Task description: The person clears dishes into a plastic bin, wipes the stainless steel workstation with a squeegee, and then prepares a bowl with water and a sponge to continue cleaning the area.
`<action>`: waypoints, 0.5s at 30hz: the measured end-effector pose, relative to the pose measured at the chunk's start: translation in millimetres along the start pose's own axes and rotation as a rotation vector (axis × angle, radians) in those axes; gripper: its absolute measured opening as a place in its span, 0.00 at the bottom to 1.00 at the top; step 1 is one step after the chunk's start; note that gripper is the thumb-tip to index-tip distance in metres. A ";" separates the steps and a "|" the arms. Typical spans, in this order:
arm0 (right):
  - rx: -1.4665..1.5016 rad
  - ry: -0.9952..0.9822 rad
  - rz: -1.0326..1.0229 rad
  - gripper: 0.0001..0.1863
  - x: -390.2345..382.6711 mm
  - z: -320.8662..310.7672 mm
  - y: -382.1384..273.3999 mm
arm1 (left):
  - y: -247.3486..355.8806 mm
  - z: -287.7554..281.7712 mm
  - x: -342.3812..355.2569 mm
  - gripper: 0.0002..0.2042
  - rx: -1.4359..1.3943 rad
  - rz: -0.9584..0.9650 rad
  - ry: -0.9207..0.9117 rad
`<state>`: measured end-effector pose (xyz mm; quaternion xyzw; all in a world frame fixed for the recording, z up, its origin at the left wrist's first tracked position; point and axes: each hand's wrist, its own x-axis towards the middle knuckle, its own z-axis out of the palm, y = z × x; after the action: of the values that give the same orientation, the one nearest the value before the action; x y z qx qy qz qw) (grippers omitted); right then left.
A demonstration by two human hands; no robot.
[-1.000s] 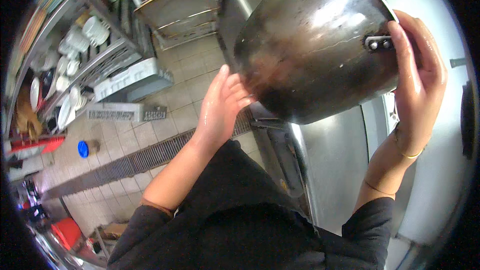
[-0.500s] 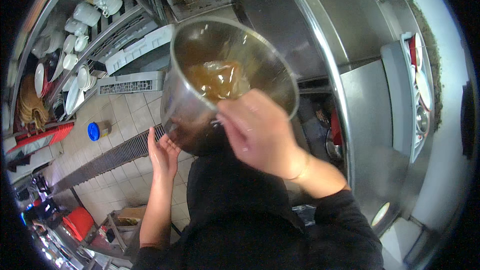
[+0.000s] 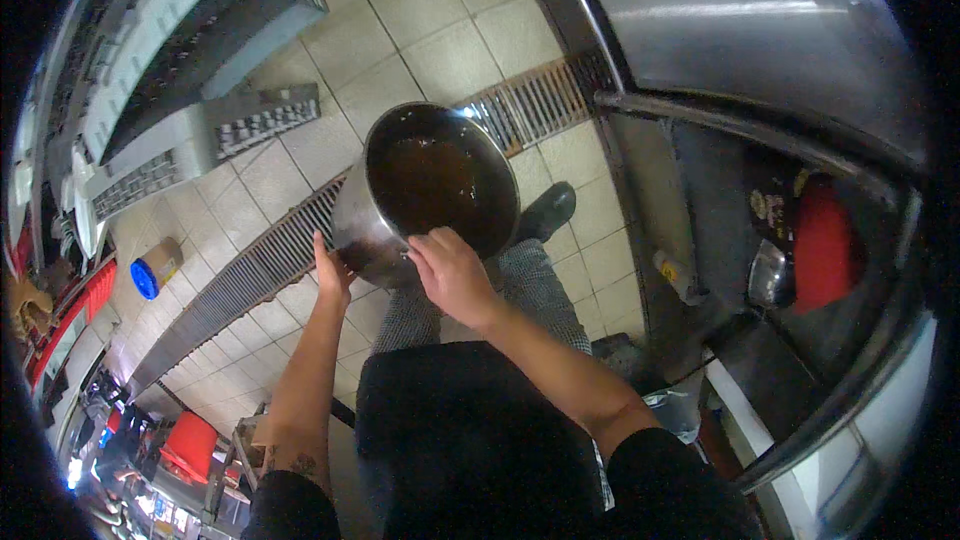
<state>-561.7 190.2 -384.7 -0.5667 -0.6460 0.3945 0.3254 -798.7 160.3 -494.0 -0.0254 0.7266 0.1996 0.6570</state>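
A deep steel stockpot with dark brown liquid inside is held in front of my legs, over the tiled floor. It is tilted, so its mouth and part of its outer wall both show. My right hand is closed at the near rim, where a small bit of metal pokes out by the fingers. Low against the pot's left side is my left hand, thumb up, supporting it. The pot hides most of that hand's fingers.
A slotted floor drain runs diagonally below the pot. Grey plastic racks stand at left, near a blue-lidded tub on the floor. To the right is a steel counter, with a red object on a shelf beneath.
The pot has moved down and away from the steel sink, toward the floor. Its liquid was sloshing and looks calmer now. My view has swung to show my legs and the drain.
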 end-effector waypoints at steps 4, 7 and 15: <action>0.074 0.046 0.034 0.10 -4.2 39.8 93.3 | -27.5 7.0 77.0 0.53 -0.012 -0.015 -0.003; 0.101 0.022 0.085 0.09 -10.8 61.1 147.3 | -37.4 17.8 114.0 0.53 -0.024 -0.019 0.079; 0.115 -0.096 0.226 0.09 12.1 43.2 210.0 | -43.2 33.8 169.8 0.30 -0.182 0.058 0.174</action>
<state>-501.1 205.9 -590.1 -0.5969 -0.5691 0.4916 0.2794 -776.9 169.8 -670.8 -0.0813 0.7602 0.2805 0.5804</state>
